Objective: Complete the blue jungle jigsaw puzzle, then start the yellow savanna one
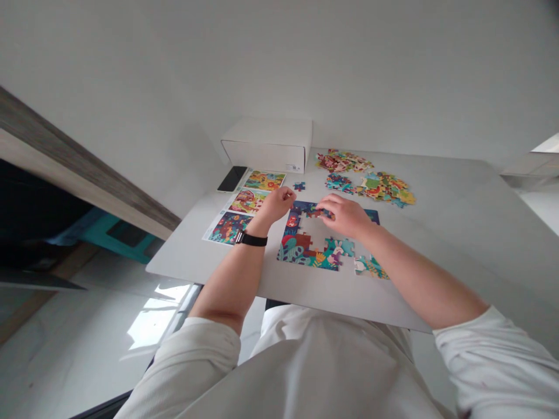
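Observation:
A partly joined jigsaw puzzle [301,254] lies on the table in front of me, with a gap in its middle where the tabletop shows. Over its top edge is my right hand [347,216], fingers bent down and closed at a brown and dark blue puzzle piece [313,210]. My left hand [278,203] is curled closed beside the top left corner; whatever its fingers may hold is hidden. A joined strip with a white animal [369,266] lies apart at the lower right. One loose blue puzzle piece [299,186] rests above the puzzle.
Picture cards [229,227] lie in a column at left, with a phone [232,178] by the top one. Behind stands a white box [266,145]. Heaps of loose pieces lie at the back: reddish [343,160], blue [339,183] and yellow-green [388,189]. A wall borders the table [445,233].

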A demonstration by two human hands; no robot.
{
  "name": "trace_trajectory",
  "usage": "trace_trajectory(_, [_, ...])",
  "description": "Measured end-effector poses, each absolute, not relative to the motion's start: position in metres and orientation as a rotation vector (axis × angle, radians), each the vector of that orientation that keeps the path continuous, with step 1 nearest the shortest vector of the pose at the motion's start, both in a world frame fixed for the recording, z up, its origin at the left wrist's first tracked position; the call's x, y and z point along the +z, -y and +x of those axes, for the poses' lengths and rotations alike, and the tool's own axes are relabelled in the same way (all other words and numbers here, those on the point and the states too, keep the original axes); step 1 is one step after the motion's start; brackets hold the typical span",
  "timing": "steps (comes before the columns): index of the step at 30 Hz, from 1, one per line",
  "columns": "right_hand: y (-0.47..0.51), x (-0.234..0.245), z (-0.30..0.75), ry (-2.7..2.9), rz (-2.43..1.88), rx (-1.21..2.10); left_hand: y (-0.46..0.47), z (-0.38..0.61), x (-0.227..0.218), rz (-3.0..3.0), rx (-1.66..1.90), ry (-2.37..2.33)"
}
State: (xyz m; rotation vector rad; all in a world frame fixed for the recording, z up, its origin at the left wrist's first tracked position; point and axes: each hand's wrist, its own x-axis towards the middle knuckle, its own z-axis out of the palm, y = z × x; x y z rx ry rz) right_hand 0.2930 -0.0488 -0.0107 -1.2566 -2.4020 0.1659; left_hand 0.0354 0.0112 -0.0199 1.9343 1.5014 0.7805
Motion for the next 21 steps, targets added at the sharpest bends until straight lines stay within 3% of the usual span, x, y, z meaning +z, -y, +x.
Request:
trace_trajectory(9, [0.043, -0.047, 0.282, 2.365, -1.284, 0.236, -0.005, 0.038, -0.026, 2.086, 0.699, -1.57])
trace_trajectory(21, [0.039, -0.057, 0.277, 2.401, -1.257, 0.159, -0.008, 0.039, -0.034, 2.221, 0.554, -1.522])
